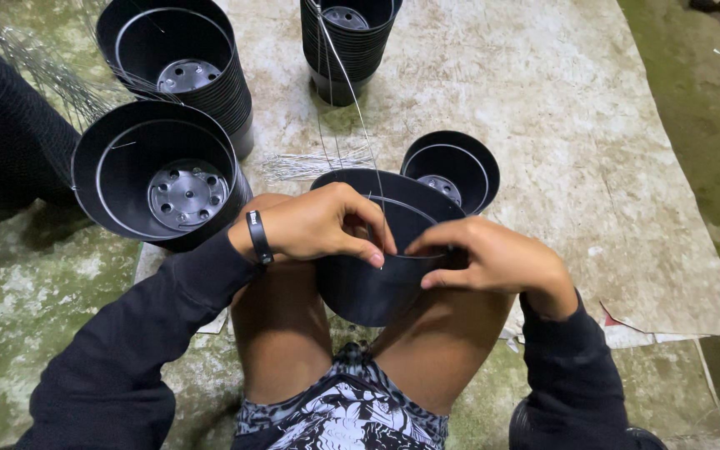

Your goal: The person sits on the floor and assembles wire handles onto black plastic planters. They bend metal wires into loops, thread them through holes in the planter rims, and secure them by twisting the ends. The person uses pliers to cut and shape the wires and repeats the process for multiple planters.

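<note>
Black pot (pixel 377 283), centre frame, on knees: left hand (pixel 314 225) and right hand (pixel 493 262) pinch its rim, threading thin wire (pixel 352 92).

Both forearms, in black long sleeves, reach forward over the bare knees and meet close together in front of the body. The left hand (pixel 318 225), a black band on its wrist, is knuckles up with the fingers curled and thumb and forefinger pinched. The right hand (pixel 493 260) faces it, fingers bent inward, its fingertips almost touching those of the left.
</note>
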